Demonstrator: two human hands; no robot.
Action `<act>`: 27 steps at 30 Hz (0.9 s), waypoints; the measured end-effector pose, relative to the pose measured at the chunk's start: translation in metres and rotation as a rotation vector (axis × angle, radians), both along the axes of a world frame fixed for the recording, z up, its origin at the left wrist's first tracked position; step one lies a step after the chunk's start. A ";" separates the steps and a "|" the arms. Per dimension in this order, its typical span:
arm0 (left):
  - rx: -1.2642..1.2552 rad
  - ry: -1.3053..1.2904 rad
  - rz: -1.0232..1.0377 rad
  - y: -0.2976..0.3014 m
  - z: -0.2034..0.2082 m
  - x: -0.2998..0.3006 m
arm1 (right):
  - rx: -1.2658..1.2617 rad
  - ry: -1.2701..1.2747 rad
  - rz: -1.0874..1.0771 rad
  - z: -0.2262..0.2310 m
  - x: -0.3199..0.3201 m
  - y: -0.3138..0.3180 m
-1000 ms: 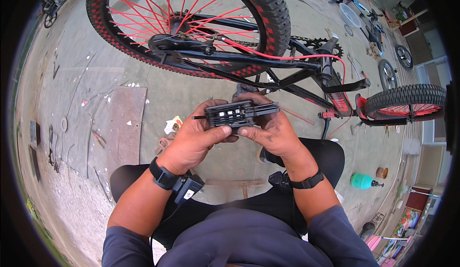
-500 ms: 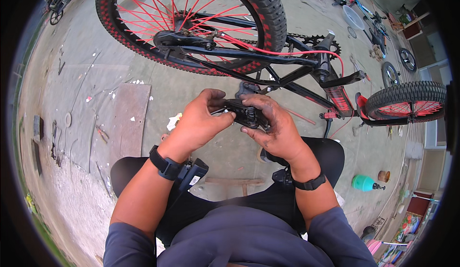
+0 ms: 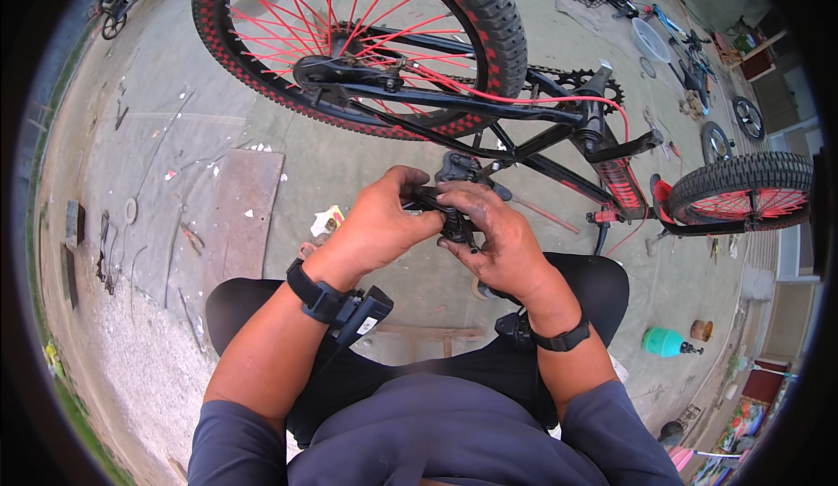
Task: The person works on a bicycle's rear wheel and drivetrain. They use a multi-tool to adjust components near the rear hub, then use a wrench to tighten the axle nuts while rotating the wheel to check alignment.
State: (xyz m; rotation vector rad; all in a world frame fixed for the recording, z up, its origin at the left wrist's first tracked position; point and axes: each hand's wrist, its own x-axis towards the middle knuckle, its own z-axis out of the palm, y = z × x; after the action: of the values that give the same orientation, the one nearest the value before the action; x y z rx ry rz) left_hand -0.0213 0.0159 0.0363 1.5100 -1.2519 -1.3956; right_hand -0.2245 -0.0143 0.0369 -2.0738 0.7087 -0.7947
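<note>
Close in front of me, both hands hold a small black bicycle part (image 3: 450, 218); much of it is covered by fingers, so its exact kind cannot be told. My left hand (image 3: 388, 224) is closed with thumb and fingers pinching its left side. Around its right side curl the fingers and thumb of my right hand (image 3: 493, 233), darkened with grime. Just beyond my hands stands an upturned bicycle with a black frame (image 3: 546, 167). Its large rear wheel (image 3: 515, 50) has red spokes, and a red cable runs along the frame.
The bicycle's front wheel (image 3: 742, 189) is at the right. A brown board (image 3: 244, 211) and pliers (image 3: 192, 238) lie on the left ground. A green spray bottle (image 3: 663, 342) stands at the right near a brown can (image 3: 701, 330). Farther off are loose wheels (image 3: 748, 118) and a white basin (image 3: 650, 41).
My left hand has shifted slightly right and now covers more of the black part, which appears turned in my fingers. The whole view has shifted a little.
</note>
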 end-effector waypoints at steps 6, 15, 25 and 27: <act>0.027 -0.025 0.008 0.003 0.011 -0.002 | -0.027 0.076 -0.002 0.003 0.000 0.004; 0.050 -0.008 -0.041 0.003 0.013 0.004 | 0.020 -0.046 -0.001 0.000 0.000 0.001; 0.181 0.562 0.083 0.007 0.021 0.022 | 0.585 -0.354 -0.078 0.004 -0.009 -0.008; 0.190 0.685 0.070 0.007 0.024 0.023 | 0.629 -0.416 -0.068 0.005 -0.013 -0.013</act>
State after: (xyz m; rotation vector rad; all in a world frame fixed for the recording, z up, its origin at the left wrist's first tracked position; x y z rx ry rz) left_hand 0.0022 0.0230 0.0606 1.0253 -0.6488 -1.8091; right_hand -0.2372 -0.0271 0.0422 -1.2785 0.6843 -0.8683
